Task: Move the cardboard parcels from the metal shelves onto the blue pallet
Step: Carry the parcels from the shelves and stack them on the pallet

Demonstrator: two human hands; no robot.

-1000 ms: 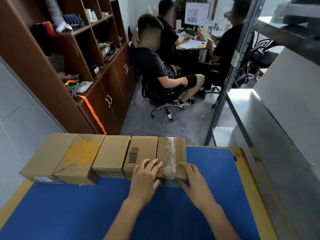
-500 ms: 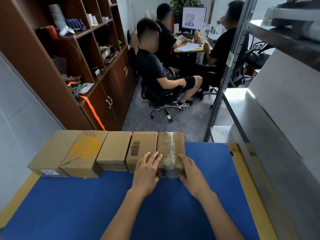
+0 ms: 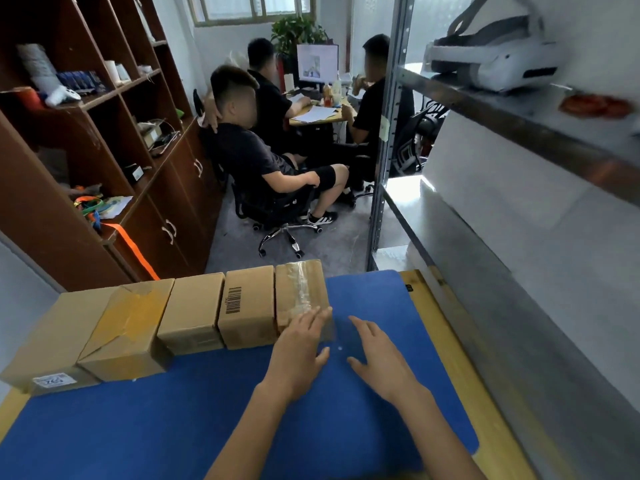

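Note:
Several cardboard parcels stand side by side in a row along the far edge of the blue pallet (image 3: 207,410). The rightmost is a parcel wrapped in clear tape (image 3: 299,289); next to it stands a parcel with a barcode (image 3: 247,303). My left hand (image 3: 299,348) is open, its fingertips over the near right corner of the taped parcel. My right hand (image 3: 379,358) hovers open over the bare blue surface, to the right of that parcel and apart from it. Neither hand holds anything.
The metal shelves (image 3: 485,265) run along the right side, with a white device (image 3: 491,60) on the upper level. A dark wooden cabinet (image 3: 104,150) stands on the left. Three people sit on office chairs at a desk beyond the pallet.
Both hands have let go of the taped parcel and drawn back to the right. The camera has tilted up and turned right.

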